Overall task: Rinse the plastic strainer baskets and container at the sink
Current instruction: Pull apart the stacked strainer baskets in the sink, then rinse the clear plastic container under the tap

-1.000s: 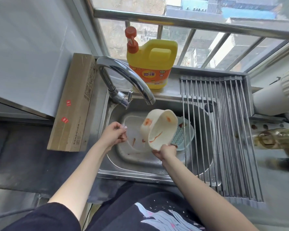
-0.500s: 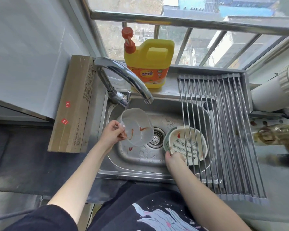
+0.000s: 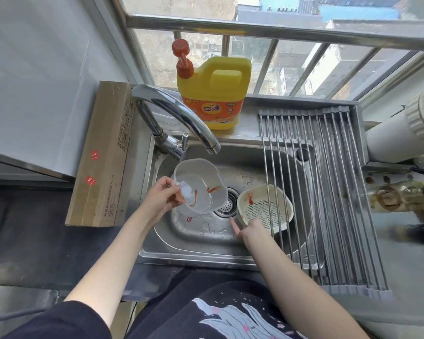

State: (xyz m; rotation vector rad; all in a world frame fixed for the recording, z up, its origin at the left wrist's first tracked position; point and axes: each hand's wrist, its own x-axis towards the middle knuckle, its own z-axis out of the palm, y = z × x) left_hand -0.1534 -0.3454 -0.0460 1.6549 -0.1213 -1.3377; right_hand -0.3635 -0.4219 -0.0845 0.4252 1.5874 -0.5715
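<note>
My left hand [image 3: 159,199] grips the rim of the clear plastic container [image 3: 201,189] and holds it tilted over the left of the sink [image 3: 201,236], below the faucet spout. Red sauce streaks mark its inside. On the right of the basin lies the cream strainer basket [image 3: 267,206], also red-stained, partly under the rack's rods. My right hand [image 3: 252,230] holds its near rim, with the index finger stretched out to the left. I see no other basket; one may be hidden beneath the cream one.
The chrome faucet [image 3: 176,116] arches over the basin; no water runs. A yellow detergent jug [image 3: 216,94] stands on the sill behind. A roll-up drying rack [image 3: 328,192] covers the sink's right side. A long cardboard box [image 3: 103,155] lies on the left. The drain [image 3: 228,204] is uncovered.
My right hand lowered the cream basket from mid-air to the right of the basin. My left hand lifted the clear container off the sink floor and tilted it.
</note>
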